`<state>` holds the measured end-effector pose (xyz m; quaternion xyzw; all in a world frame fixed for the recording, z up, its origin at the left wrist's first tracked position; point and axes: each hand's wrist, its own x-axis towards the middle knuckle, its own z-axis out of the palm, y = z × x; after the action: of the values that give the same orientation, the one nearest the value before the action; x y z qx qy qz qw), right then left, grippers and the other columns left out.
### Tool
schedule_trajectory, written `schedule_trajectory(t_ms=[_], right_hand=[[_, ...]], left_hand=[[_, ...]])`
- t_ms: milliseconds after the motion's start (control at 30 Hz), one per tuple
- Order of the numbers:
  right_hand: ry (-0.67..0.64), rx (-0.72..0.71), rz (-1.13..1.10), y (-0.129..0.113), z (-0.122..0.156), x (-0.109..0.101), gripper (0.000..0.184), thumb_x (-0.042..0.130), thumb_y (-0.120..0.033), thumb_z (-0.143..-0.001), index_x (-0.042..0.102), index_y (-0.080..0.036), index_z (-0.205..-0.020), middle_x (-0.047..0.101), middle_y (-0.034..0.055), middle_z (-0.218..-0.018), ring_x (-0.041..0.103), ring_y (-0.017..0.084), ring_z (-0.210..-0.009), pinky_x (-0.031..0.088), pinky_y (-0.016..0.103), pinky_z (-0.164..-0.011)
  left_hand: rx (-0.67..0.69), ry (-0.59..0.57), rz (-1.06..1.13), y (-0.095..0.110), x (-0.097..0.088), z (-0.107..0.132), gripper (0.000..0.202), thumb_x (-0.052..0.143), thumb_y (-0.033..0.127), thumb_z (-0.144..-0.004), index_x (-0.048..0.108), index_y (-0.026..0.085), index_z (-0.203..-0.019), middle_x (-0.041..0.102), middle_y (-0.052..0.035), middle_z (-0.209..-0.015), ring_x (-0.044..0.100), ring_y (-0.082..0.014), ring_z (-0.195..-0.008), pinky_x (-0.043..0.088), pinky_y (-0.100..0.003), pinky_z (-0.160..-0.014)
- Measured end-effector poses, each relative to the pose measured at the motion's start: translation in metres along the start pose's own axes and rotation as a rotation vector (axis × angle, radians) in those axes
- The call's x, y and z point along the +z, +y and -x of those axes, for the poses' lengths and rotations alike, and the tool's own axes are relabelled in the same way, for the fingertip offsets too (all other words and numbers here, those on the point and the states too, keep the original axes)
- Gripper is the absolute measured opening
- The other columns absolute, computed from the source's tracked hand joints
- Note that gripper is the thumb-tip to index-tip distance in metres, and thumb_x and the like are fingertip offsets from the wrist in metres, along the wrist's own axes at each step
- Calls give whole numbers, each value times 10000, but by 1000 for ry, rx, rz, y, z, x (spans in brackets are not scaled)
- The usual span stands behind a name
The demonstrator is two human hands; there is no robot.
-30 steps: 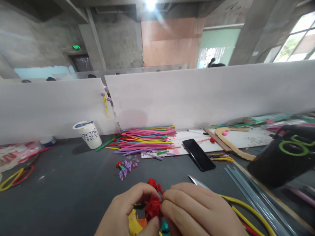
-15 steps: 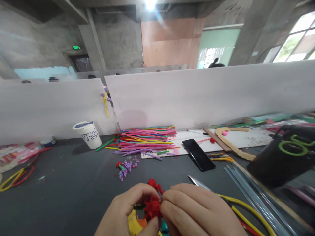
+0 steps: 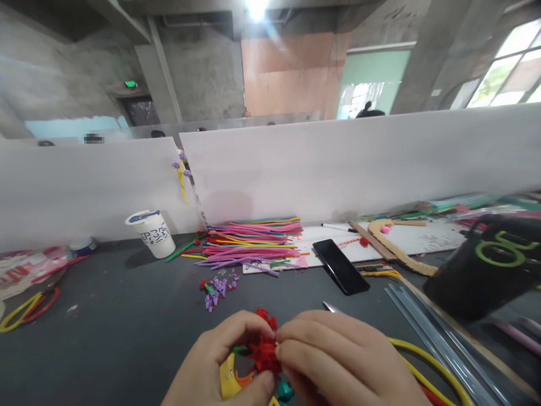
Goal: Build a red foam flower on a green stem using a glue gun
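Observation:
Between my hands is a red spiky flower-like piece (image 3: 265,355) with a bit of green at its left side. My left hand (image 3: 220,361) curls around it, thumb and index finger closed on its edge. The fingers of my right hand (image 3: 338,355) are pressed together against its right side, and their tips partly cover it. Just beyond the fingertips lies more red material (image 3: 265,316). Below the piece, a yellow and orange object (image 3: 230,380) and a teal object (image 3: 285,390) show in part; their kind is hidden by my hands.
A bundle of coloured pipe cleaners (image 3: 253,242) lies ahead, with purple snippets (image 3: 217,290) before it. A phone (image 3: 340,266), a white cup (image 3: 154,234), scissors (image 3: 31,307), yellow handles (image 3: 435,361), clear strips (image 3: 448,349) and a black container (image 3: 482,270) surround my hands.
The red piece has turned slightly and sits a little further right between my fingers. My right hand has shifted slightly, covering more of the blade beyond it.

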<state>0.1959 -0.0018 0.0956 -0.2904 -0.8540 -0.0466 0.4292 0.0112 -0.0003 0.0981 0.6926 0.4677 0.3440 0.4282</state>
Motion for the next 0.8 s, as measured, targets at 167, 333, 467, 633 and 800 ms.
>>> schedule_trajectory(t_ms=[167,333,467,633,800], right_hand=[[34,130,-93,10,-1,-21,160,515,-68,-852,617,-171,-920,696,27,-867,641,108,-775,497,189,-695],[-377,388,-32,29,13,1,134,494,-167,-893,611,-187,-831,653,13,-814,603,141,-758,446,246,-684],[-622,439,52,44,35,41,137,541,-116,-838,648,-173,-773,670,24,-769,614,151,-707,397,237,-614],[-715,380,121,51,50,80,100,564,-115,-851,656,-150,-835,672,43,-787,621,152,-725,416,239,-618],[-773,187,155,44,42,115,109,532,-202,-919,622,-141,-913,635,52,-944,591,175,-871,487,320,-740]], left_hand=[[-25,-32,248,-13,-11,-9,171,650,149,-695,646,211,-854,744,-34,-871,665,-209,-865,482,-277,-783],[-72,147,415,-43,-13,-20,165,695,225,-720,650,195,-876,757,-59,-841,672,-205,-799,482,-291,-752],[-195,303,580,-68,-6,-17,166,754,228,-676,671,155,-800,741,-54,-752,631,-161,-656,468,-270,-700],[-179,393,685,-85,-8,-7,186,745,260,-685,668,150,-815,728,-42,-740,613,-147,-644,461,-254,-666],[-133,404,766,-91,-14,-3,180,737,255,-698,667,136,-814,719,-51,-739,581,-127,-626,453,-234,-643]])
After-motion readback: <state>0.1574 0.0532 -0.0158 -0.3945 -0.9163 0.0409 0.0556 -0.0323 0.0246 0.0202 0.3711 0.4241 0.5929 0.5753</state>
